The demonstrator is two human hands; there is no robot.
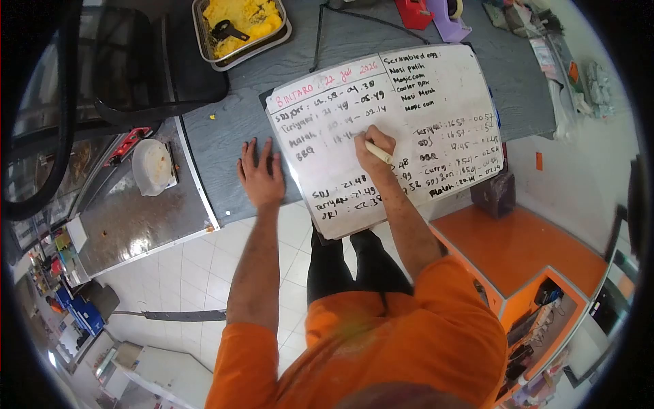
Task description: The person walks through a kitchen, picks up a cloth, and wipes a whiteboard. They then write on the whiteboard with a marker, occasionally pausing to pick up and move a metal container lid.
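A whiteboard (354,170) with handwritten lists and times lies slightly tilted on the grey table (238,109). My right hand (375,146) rests on its middle, closed around a pale marker (379,152). The marker's tip is hidden by my fingers, near the end of the "BBQ" line. To the left of the board, my left hand (262,174) lies flat on the table with fingers spread, holding nothing. Red writing heads the board's upper left; the other writing is black.
A metal tray (286,31) of yellow food with a black utensil (228,31) stands at the top. Behind the board are a red object (414,12) and a purple tape dispenser (449,24). At left, a white container (153,167) sits on a lower counter. An orange cabinet (507,242) stands right.
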